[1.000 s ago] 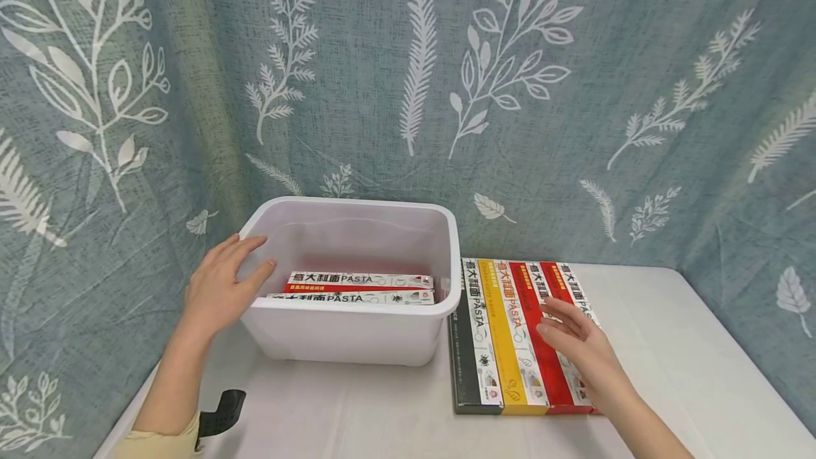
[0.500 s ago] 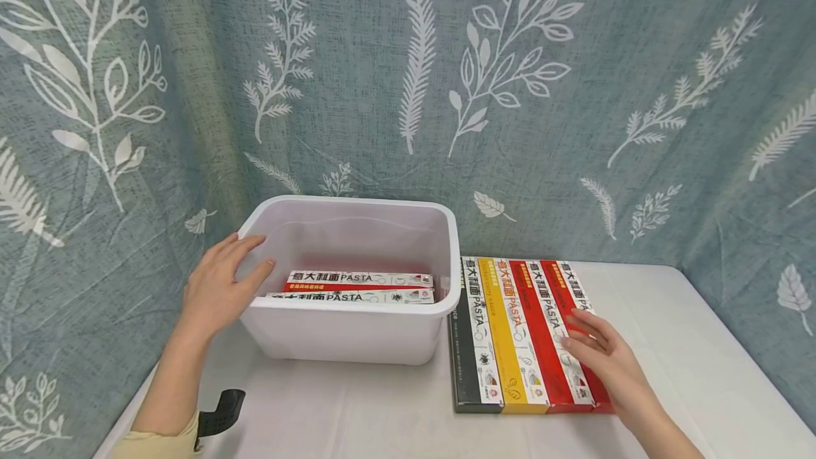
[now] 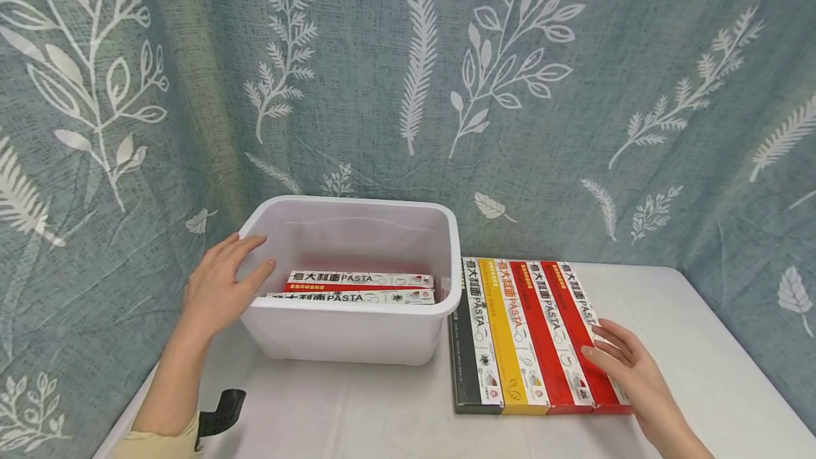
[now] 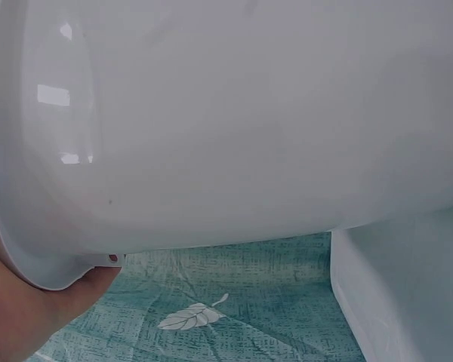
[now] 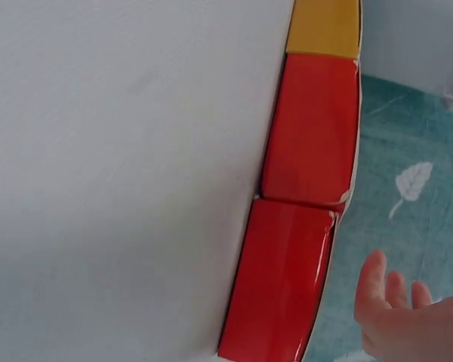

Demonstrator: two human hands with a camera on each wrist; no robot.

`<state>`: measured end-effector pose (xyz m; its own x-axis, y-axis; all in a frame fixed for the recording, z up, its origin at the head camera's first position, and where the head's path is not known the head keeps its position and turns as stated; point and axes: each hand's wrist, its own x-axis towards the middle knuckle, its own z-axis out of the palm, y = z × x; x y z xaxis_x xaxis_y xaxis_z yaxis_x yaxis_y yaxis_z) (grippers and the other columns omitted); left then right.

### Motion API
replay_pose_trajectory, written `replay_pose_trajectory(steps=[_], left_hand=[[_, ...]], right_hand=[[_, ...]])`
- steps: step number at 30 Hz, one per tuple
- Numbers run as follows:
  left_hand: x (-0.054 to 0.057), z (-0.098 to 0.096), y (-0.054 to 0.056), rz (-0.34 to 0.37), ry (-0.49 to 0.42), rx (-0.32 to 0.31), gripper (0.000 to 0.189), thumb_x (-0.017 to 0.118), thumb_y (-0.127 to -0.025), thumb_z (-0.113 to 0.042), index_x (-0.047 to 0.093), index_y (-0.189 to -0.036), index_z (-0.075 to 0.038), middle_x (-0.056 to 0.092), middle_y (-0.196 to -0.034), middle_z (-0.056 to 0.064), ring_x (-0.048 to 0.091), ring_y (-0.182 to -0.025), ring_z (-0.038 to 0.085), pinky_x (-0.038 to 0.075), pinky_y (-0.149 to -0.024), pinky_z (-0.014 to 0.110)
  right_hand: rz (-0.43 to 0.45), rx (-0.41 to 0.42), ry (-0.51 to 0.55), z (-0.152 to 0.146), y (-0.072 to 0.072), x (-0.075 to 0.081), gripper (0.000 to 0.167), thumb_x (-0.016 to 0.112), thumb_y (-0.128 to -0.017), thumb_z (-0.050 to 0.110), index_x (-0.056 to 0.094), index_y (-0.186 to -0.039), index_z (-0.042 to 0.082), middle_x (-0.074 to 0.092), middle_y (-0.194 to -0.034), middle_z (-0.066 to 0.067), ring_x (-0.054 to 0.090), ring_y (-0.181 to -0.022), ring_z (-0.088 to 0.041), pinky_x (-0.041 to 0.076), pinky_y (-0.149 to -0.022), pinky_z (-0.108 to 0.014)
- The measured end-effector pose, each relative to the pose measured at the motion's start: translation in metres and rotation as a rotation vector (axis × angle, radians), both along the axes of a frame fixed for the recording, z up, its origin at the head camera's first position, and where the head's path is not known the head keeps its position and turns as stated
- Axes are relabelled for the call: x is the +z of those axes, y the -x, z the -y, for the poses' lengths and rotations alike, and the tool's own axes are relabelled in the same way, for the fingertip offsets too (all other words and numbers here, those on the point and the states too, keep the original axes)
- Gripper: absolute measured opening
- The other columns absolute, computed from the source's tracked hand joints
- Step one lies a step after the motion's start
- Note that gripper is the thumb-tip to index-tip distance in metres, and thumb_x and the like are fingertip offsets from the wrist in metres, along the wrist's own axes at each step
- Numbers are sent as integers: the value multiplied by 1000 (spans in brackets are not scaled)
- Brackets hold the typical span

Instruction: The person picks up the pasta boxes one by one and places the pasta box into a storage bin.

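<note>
My left hand (image 3: 219, 287) grips the left rim of a white plastic bin (image 3: 344, 331), its fingers hooked over the edge. In the left wrist view that hand (image 4: 38, 302) wraps the rim beside the bin's smooth wall (image 4: 249, 136). Two pasta boxes (image 3: 363, 279) show inside the bin. My right hand (image 3: 640, 374) hovers at the right edge of the outermost red pasta box (image 3: 576, 317), fingers loosely bent and holding nothing. The right wrist view shows that hand (image 5: 408, 320) apart from the red box end (image 5: 279, 283).
To the left of that red box lie another red pasta box (image 3: 535, 331), a yellow one (image 3: 500, 324) and a black one (image 3: 468, 360), side by side against the bin. A white cloth covers the table (image 3: 382, 416). A patterned green curtain (image 3: 357, 91) hangs behind and around.
My right hand has moved right and toward me, from above the red boxes to the row's right edge, uncovering the outermost box. The left hand and the bin have stayed put.
</note>
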<state>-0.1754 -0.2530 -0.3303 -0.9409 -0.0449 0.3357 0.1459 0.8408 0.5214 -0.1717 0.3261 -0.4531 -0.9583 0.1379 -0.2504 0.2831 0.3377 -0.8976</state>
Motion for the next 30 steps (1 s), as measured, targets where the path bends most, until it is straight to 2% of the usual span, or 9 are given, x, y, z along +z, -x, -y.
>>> replay_pose_trajectory(steps=[2,4,6,9,13,16,18,24,30], left_hand=[[1,0,0,6,-5,-2,56,53,-98,-40,49,-140,-3,38,-147,28,26,-138,48,21,-96,76],[0,0,0,4,-4,-2,56,54,-98,-40,49,-140,-3,39,-147,28,26,-138,48,21,-95,77],[0,0,0,5,-5,-2,56,53,-98,-40,49,-140,-3,38,-147,28,26,-138,48,21,-95,77],[0,0,0,1,-3,-2,56,54,-98,-39,49,-139,-2,39,-146,29,26,-137,48,21,-96,77],[0,0,1,3,-5,-1,55,55,-98,-38,49,-139,-2,39,-146,29,26,-138,48,20,-97,76],[1,0,0,6,-4,3,55,55,-97,-37,49,-139,-2,39,-146,29,26,-138,48,20,-97,76],[1,0,0,9,-5,4,55,55,-97,-37,49,-140,-2,39,-147,28,26,-138,48,20,-97,76],[2,0,-1,16,-7,4,55,55,-98,-38,49,-140,-3,38,-147,28,25,-138,47,21,-96,76],[2,-1,-2,27,-8,6,55,55,-98,-38,49,-140,-3,37,-148,28,25,-138,47,21,-96,76]], right_hand=[[2,4,-17,-8,2,-8,98,68,-83,59,14,-157,23,28,-156,-9,31,-137,-29,47,-91,-29],[-4,12,-47,-13,2,-12,99,68,-83,60,13,-157,24,26,-156,-11,26,-138,-32,46,-97,-41],[-15,25,-80,-16,0,-11,100,68,-83,58,11,-157,23,23,-157,-12,23,-139,-35,40,-101,-54],[-36,39,-166,-14,-6,-3,102,70,-84,56,10,-157,18,20,-157,-17,19,-140,-40,32,-104,-63],[-45,69,-247,-5,-17,21,103,72,-86,45,7,-156,5,15,-156,-24,12,-140,-45,24,-110,-62],[-3,90,-261,3,-24,37,102,72,-87,38,4,-154,0,11,-155,-28,9,-139,-48,20,-111,-62],[31,104,-285,5,-26,42,103,72,-87,38,3,-153,-2,9,-155,-29,10,-138,-49,22,-110,-62],[109,175,-361,-2,-23,39,108,71,-85,44,3,-150,-9,11,-149,-35,18,-133,-52,29,-106,-63],[169,235,-374,-11,-22,31,107,70,-85,47,5,-149,-10,17,-147,-35,28,-128,-53,39,-99,-62]])
